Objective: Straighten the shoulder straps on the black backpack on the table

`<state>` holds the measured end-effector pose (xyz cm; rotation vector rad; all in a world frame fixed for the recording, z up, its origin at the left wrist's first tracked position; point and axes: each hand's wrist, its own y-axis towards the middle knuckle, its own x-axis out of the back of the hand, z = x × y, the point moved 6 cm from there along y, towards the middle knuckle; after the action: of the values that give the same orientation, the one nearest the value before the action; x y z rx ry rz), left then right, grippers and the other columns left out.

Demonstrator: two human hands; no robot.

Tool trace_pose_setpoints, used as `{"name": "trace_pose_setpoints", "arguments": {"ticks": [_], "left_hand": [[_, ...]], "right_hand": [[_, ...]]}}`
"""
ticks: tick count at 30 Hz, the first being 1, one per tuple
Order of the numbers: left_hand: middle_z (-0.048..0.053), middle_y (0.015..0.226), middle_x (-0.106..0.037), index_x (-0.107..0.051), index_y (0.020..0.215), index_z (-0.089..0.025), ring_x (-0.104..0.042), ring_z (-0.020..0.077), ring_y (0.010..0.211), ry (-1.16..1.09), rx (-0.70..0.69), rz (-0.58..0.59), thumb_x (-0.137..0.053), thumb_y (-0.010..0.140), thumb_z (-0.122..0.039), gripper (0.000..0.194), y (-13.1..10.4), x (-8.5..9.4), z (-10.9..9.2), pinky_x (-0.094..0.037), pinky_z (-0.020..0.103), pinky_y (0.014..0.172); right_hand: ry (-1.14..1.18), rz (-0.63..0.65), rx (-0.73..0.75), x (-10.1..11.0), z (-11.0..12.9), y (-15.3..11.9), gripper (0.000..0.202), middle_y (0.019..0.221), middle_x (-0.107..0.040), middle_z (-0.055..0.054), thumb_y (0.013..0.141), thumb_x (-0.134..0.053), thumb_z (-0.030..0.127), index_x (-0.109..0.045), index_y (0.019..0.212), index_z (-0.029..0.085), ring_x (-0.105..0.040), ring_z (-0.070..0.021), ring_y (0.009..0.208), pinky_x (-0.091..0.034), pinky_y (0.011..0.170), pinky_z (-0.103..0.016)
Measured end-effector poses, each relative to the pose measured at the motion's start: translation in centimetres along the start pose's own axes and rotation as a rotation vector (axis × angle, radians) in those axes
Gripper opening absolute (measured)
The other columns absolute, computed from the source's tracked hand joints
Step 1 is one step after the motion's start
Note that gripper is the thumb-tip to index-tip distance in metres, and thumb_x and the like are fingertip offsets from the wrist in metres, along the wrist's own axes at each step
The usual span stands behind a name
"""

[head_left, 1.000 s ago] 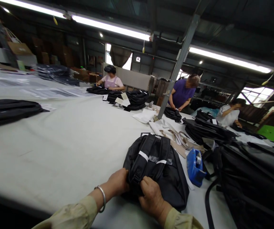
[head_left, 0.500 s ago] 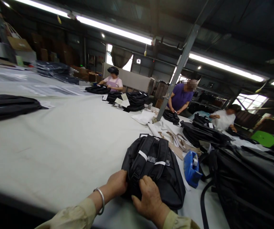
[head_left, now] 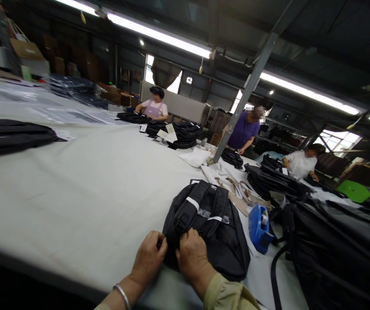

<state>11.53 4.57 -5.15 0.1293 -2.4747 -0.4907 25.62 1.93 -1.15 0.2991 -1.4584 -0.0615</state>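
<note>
A black backpack (head_left: 226,254) lies on the pale tabletop, its two shoulder straps facing up. White bands wrap both straps, and a clear strip of tape or film shows between them. At the bag's lower left edge, my left hand (head_left: 149,254) is closed in a pinch; the exact part between its fingers is mostly hidden. My right hand (head_left: 194,254) is closed on the lower end of the left shoulder strap (head_left: 189,211), just below its buckle. A blue tape dispenser (head_left: 259,230) stands right of the bag.
More black bags are piled at the right (head_left: 343,254) and farther back (head_left: 185,133). Another black bag (head_left: 13,135) lies at the left. Brown and white paper scraps (head_left: 233,189) lie behind the backpack. A slanted metal post (head_left: 246,94) rises beyond. Several co-workers handle bags across the table.
My left hand has shifted slightly left and its fingers have turned into a pinch. The right hand has moved up and left, its thumb and fingers closing at the strap's lower end.
</note>
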Motion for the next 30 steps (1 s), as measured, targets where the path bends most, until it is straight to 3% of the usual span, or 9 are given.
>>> {"name": "trace_pose_setpoints", "arguments": {"ticks": [3, 6, 10, 14, 17, 20, 26, 30], "left_hand": [[0.005, 0.075, -0.059, -0.050, 0.073, -0.025, -0.059, 0.0235, 0.074, -0.009, 0.052, -0.045, -0.045, 0.088, -0.032, 0.017, -0.2, 0.3, 0.2, -0.049, 0.038, 0.075], [0.007, 0.076, -0.062, -0.054, 0.074, -0.025, -0.061, 0.0248, 0.075, 0.004, 0.097, -0.049, -0.045, 0.089, -0.033, 0.019, -1.0, 1.0, -0.2, -0.049, 0.039, 0.076], [0.006, 0.074, -0.071, -0.063, 0.070, -0.025, -0.066, 0.0267, 0.077, -0.104, 0.280, 0.183, -0.047, 0.086, -0.042, 0.028, -2.4, 0.1, -0.7, -0.051, 0.038, 0.076], [0.006, 0.086, -0.076, -0.072, 0.083, -0.021, -0.068, 0.0292, 0.093, -0.461, 0.469, 0.260, -0.061, 0.072, -0.040, 0.024, -3.1, -1.3, -1.5, -0.054, 0.037, 0.083], [0.005, 0.072, -0.070, -0.068, 0.071, -0.018, -0.068, 0.0256, 0.081, -0.865, 0.609, 0.265, -0.072, 0.063, -0.039, 0.023, -3.0, -2.1, -2.1, -0.056, 0.034, 0.075], [0.007, 0.075, -0.069, -0.068, 0.074, -0.017, -0.067, 0.0226, 0.079, -1.111, 0.767, 0.190, -0.075, 0.064, -0.040, 0.027, -2.2, -2.4, -2.0, -0.056, 0.033, 0.079], [0.008, 0.063, -0.064, -0.060, 0.070, -0.021, -0.061, 0.0228, 0.056, -0.878, 0.954, 0.223, -0.049, 0.086, -0.058, 0.042, 0.2, -3.7, -0.1, -0.056, 0.038, 0.058], [0.005, 0.065, -0.064, -0.061, 0.081, -0.020, -0.064, 0.0197, 0.059, -0.584, 0.919, 0.225, -0.036, 0.099, -0.047, 0.041, 1.0, -4.0, 1.6, -0.057, 0.034, 0.062]], "right_hand": [[-0.052, -0.084, 0.101, -0.7, 0.4, 0.2, 0.012, 0.093, -0.066, -0.015, 0.084, -0.061, 0.013, -0.066, 0.095, 0.014, -0.059, -0.0273, 0.081, -0.050, 0.069, -0.040], [-0.028, -0.161, 0.145, -1.1, 0.2, 0.1, 0.008, 0.090, -0.065, -0.013, 0.082, -0.063, 0.015, -0.065, 0.091, 0.016, -0.057, -0.0269, 0.079, -0.047, 0.066, -0.039], [0.019, -0.203, 0.171, -1.3, -0.1, -0.2, 0.011, 0.089, -0.064, -0.012, 0.079, -0.066, 0.019, -0.063, 0.089, 0.016, -0.056, -0.0262, 0.078, -0.045, 0.064, -0.037], [0.016, -0.280, 0.181, -1.3, -0.3, -0.5, 0.011, 0.087, -0.063, -0.011, 0.077, -0.067, 0.019, -0.062, 0.087, 0.016, -0.054, -0.0251, 0.074, -0.042, 0.062, -0.036], [0.018, -0.355, 0.243, -1.3, -0.2, -1.0, 0.010, 0.083, -0.062, -0.010, 0.079, -0.067, 0.022, -0.060, 0.086, 0.017, -0.054, -0.0241, 0.072, -0.041, 0.060, -0.035], [0.038, -0.411, 0.340, -1.3, 0.1, -1.5, 0.008, 0.081, -0.061, -0.008, 0.085, -0.062, 0.024, -0.058, 0.086, 0.018, -0.054, -0.0234, 0.069, -0.039, 0.058, -0.034], [0.087, -0.449, 0.431, -0.9, -0.1, -2.1, 0.012, 0.079, -0.062, -0.009, 0.091, -0.059, 0.028, -0.058, 0.091, 0.017, -0.057, -0.0233, 0.067, -0.041, 0.056, -0.034], [0.132, -0.414, 0.439, -0.6, -0.6, -2.2, 0.018, 0.083, -0.064, -0.010, 0.090, -0.063, 0.031, -0.059, 0.099, 0.015, -0.060, -0.0241, 0.072, -0.046, 0.059, -0.034]]}}
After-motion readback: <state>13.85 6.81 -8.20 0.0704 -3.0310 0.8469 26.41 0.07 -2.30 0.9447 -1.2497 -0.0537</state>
